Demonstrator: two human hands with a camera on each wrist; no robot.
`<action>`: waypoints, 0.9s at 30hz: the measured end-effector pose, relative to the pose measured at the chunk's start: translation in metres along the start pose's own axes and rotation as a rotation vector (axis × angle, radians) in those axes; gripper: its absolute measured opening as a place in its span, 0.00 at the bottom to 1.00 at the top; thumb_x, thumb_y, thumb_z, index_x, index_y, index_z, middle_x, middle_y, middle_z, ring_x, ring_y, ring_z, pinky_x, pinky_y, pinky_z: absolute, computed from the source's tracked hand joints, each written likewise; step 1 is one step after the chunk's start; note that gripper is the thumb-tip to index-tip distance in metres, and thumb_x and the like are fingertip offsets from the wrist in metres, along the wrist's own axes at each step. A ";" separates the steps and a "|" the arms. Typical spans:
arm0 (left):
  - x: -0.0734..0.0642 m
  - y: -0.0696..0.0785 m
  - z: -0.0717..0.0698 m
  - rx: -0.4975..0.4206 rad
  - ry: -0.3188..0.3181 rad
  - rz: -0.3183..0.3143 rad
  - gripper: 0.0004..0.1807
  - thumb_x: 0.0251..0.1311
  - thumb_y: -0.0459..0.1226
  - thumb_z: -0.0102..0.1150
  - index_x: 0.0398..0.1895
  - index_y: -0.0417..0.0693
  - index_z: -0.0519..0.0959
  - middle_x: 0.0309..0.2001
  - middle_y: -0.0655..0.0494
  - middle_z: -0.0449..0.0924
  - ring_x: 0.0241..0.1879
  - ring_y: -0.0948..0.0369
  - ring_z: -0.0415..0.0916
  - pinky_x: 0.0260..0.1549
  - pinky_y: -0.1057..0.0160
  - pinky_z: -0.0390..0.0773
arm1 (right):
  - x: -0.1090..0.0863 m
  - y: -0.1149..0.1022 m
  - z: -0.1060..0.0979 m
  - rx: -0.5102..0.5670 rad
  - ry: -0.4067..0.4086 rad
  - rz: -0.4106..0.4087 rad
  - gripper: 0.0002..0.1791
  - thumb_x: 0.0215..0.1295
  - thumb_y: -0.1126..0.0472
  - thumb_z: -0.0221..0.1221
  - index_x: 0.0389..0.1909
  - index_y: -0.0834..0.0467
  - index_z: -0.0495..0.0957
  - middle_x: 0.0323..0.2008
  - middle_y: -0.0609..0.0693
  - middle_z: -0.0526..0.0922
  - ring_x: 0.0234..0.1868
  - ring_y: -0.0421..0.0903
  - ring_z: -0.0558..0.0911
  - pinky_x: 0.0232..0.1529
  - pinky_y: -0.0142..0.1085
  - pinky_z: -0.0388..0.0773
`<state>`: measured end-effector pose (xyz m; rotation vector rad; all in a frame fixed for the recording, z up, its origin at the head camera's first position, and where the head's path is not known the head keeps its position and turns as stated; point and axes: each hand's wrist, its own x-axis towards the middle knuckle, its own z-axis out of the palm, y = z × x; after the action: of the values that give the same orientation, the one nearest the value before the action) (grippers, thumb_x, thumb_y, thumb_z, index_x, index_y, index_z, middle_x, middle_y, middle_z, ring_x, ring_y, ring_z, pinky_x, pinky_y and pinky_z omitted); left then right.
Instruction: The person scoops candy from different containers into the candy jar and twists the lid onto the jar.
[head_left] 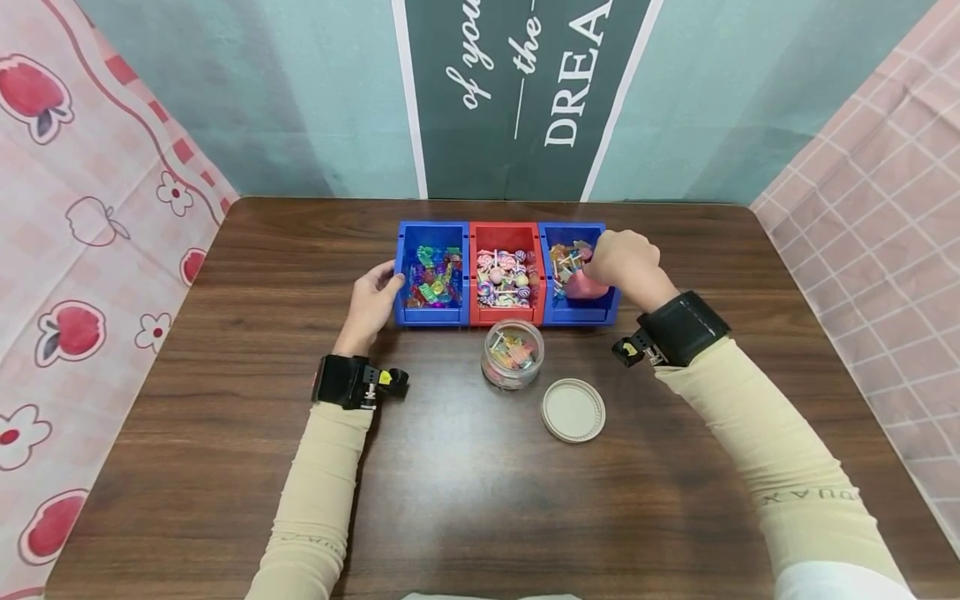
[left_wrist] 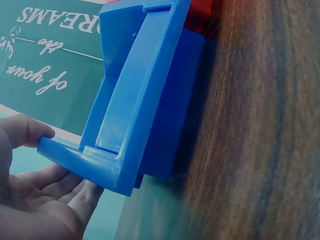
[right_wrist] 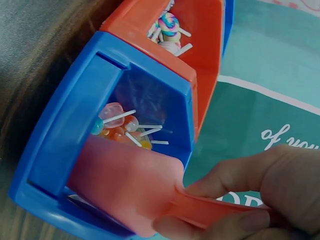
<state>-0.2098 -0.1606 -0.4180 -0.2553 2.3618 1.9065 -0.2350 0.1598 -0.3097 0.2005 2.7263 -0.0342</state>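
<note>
Pink scoop [right_wrist: 127, 185]: handle gripped by fingers of right hand [head_left: 625, 260], bowl tilted into right blue bin [head_left: 581, 317], beside translucent candies [right_wrist: 114, 114] on white sticks. Left blue bin [head_left: 431, 317]: outer side rim held between thumb and fingers of left hand [head_left: 369, 302]; glossy multicoloured pieces [head_left: 435, 279] inside. Red bin [head_left: 506, 317]: between blue bins, touching both; swirled lollipops [head_left: 504, 271] inside. Clear round jar [head_left: 507, 380]: upright, uncovered, partly filled, just before red bin. Pale round lid [head_left: 573, 411]: flat on worktop [head_left: 465, 492], near jar.

black wristbands [head_left: 686, 327] bear small black cameras [head_left: 397, 382] with yellow marks [head_left: 386, 377]; behind the wristbands, cream sleeves [head_left: 772, 442] carry dark lettering [head_left: 810, 494].
</note>
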 end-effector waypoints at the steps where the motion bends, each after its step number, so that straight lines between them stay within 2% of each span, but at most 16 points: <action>1: 0.000 0.000 0.000 0.001 0.000 0.000 0.25 0.72 0.38 0.44 0.69 0.39 0.63 0.66 0.40 0.69 0.64 0.51 0.69 0.68 0.53 0.68 | 0.000 0.000 0.001 0.000 0.009 0.004 0.29 0.63 0.47 0.56 0.55 0.67 0.72 0.42 0.62 0.75 0.39 0.55 0.72 0.34 0.43 0.75; 5: 0.001 -0.001 0.000 -0.002 -0.001 0.005 0.25 0.72 0.38 0.44 0.69 0.38 0.63 0.67 0.40 0.68 0.64 0.50 0.68 0.69 0.53 0.68 | -0.001 0.000 0.003 0.007 0.028 0.013 0.30 0.63 0.46 0.56 0.54 0.67 0.72 0.41 0.62 0.75 0.38 0.55 0.72 0.32 0.42 0.74; 9: 0.001 -0.001 -0.001 -0.003 -0.004 0.015 0.25 0.72 0.38 0.44 0.69 0.37 0.63 0.67 0.40 0.68 0.65 0.50 0.68 0.69 0.53 0.67 | -0.002 0.000 0.004 0.008 0.038 0.015 0.30 0.63 0.46 0.57 0.55 0.68 0.72 0.42 0.62 0.76 0.38 0.55 0.73 0.35 0.43 0.75; 13: 0.000 -0.001 0.000 0.001 -0.007 0.016 0.25 0.72 0.38 0.44 0.69 0.38 0.63 0.67 0.40 0.68 0.64 0.50 0.68 0.69 0.53 0.68 | -0.004 0.000 0.008 0.005 0.059 0.009 0.29 0.63 0.46 0.56 0.52 0.68 0.74 0.41 0.64 0.77 0.38 0.56 0.73 0.38 0.47 0.78; 17: 0.000 -0.001 0.000 0.003 -0.004 0.013 0.25 0.72 0.39 0.44 0.68 0.38 0.64 0.66 0.40 0.69 0.64 0.50 0.69 0.69 0.53 0.68 | -0.007 0.001 0.014 0.013 0.079 0.000 0.27 0.64 0.48 0.55 0.49 0.69 0.74 0.40 0.64 0.78 0.36 0.57 0.75 0.36 0.47 0.80; 21: 0.000 0.000 0.000 0.005 -0.001 0.010 0.25 0.72 0.39 0.44 0.69 0.38 0.64 0.67 0.40 0.69 0.64 0.50 0.68 0.69 0.54 0.67 | -0.012 0.003 0.021 0.024 0.116 -0.001 0.25 0.66 0.47 0.53 0.45 0.68 0.76 0.38 0.64 0.78 0.34 0.57 0.75 0.34 0.47 0.79; 27: 0.000 0.000 0.001 0.011 0.004 0.010 0.25 0.73 0.39 0.44 0.69 0.38 0.64 0.67 0.40 0.68 0.64 0.51 0.68 0.69 0.54 0.67 | -0.019 0.006 0.035 0.049 0.194 -0.019 0.30 0.64 0.42 0.55 0.40 0.70 0.78 0.36 0.68 0.81 0.32 0.58 0.77 0.30 0.50 0.80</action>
<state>-0.2094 -0.1596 -0.4182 -0.2468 2.3793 1.8990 -0.2030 0.1612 -0.3340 0.2019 2.9226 -0.0916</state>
